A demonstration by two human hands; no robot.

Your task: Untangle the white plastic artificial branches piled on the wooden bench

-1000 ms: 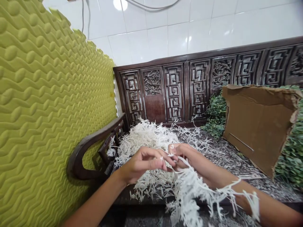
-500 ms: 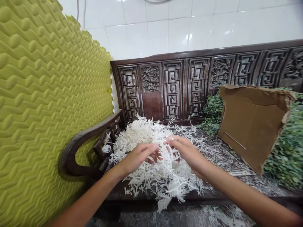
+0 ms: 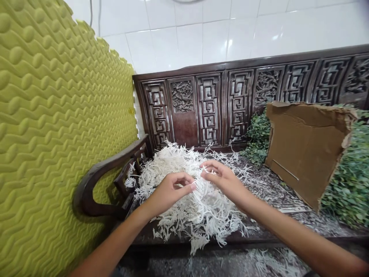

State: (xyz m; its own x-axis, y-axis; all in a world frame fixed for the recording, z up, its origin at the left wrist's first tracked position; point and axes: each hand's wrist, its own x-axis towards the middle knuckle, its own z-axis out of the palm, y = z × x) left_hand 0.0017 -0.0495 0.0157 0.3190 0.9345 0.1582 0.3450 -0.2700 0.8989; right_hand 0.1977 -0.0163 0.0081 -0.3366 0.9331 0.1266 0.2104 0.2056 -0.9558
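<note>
A heap of white plastic branch sprigs lies on the seat of a dark wooden bench, some hanging over its front edge. Over the middle of the pile, my left hand has thumb and index finger pinched at the end of a thin white sprig. My right hand is close beside it, fingers curled round white sprig pieces near the fingertips. Against the white heap, I cannot make out exactly where the held pieces end.
Left of the bench armrest stands a yellow-green foam mat. A carved backrest runs behind the heap. To the right, a cardboard piece leans against green artificial foliage. White scraps are strewn over the seat.
My left hand has turned, its index finger now arched above the thumb. My right hand's fingers have lifted and opened slightly. The heap looks much the same.
</note>
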